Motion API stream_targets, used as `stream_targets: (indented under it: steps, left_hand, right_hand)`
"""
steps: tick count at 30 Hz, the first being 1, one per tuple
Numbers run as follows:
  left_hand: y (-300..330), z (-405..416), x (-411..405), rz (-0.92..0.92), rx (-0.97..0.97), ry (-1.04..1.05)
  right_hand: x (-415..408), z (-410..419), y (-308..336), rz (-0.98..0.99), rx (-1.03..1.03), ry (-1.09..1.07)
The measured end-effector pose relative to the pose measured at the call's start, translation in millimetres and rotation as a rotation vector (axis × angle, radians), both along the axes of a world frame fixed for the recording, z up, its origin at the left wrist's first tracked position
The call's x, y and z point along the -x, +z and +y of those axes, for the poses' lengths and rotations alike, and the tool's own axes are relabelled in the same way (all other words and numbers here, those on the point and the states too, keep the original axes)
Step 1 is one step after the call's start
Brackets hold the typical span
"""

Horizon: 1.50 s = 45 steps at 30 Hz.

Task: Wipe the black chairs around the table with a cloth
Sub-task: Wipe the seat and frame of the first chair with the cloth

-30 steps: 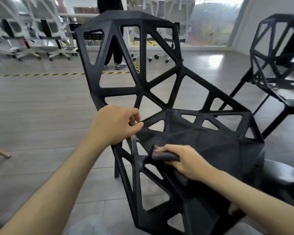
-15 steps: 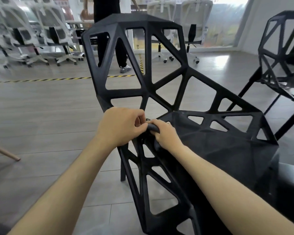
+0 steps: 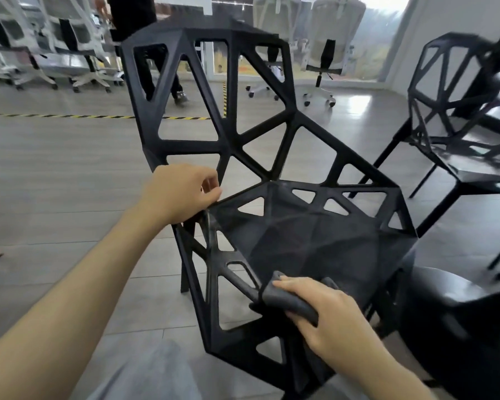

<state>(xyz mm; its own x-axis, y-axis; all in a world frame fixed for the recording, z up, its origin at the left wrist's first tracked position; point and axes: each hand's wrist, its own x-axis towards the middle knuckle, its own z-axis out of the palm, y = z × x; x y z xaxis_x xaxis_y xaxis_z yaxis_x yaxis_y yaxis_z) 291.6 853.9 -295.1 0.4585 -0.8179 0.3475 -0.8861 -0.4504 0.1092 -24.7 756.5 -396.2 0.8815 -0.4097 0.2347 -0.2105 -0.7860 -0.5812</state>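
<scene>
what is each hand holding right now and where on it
The right hand grips a dark grey cloth, bunched, on the black chair's front-left seat edge. The left hand grips that chair's frame where seat meets backrest.

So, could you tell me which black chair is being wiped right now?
The near black chair: the right hand presses the cloth on its seat edge. The far chair stands untouched.

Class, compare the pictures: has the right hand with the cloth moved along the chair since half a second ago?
Yes. The right hand, gripping the cloth, slid from beside the left hand toward the chair seat's near edge.
</scene>
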Motion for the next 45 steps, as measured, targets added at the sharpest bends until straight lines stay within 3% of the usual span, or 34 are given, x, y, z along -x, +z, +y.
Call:
stream_targets:
  steps: [6,10,14,16,19,23,33,45]
  left_hand:
    - [-7,10,13,0.034,0.291,-0.058]
    - [-28,22,62,0.064,0.353,0.017]
    - [-45,27,117,0.109,0.259,0.165]
    - [-51,25,132,0.159,0.208,0.255]
    - [-59,26,139,0.076,0.174,0.306]
    - [-59,27,137,0.069,0.330,0.255]
    - [-56,18,85,0.081,0.351,0.116]
    - [-55,20,-36,0.074,0.251,-0.024]
  right_hand:
    - [14,-13,-11,-0.119,0.115,-0.031]
    - [-13,-86,-8,0.012,0.225,-0.199]
    - [-24,-165,2,0.168,0.314,-0.456]
    - [-21,-197,7,0.163,0.279,-0.554]
    - [-10,-236,11,0.121,0.132,-0.667]
    - [-4,-260,14,0.046,-0.079,-0.636]
    - [-6,-236,14,0.022,-0.158,-0.697]
    - [-8,-120,1,-0.152,-0.169,-0.894]
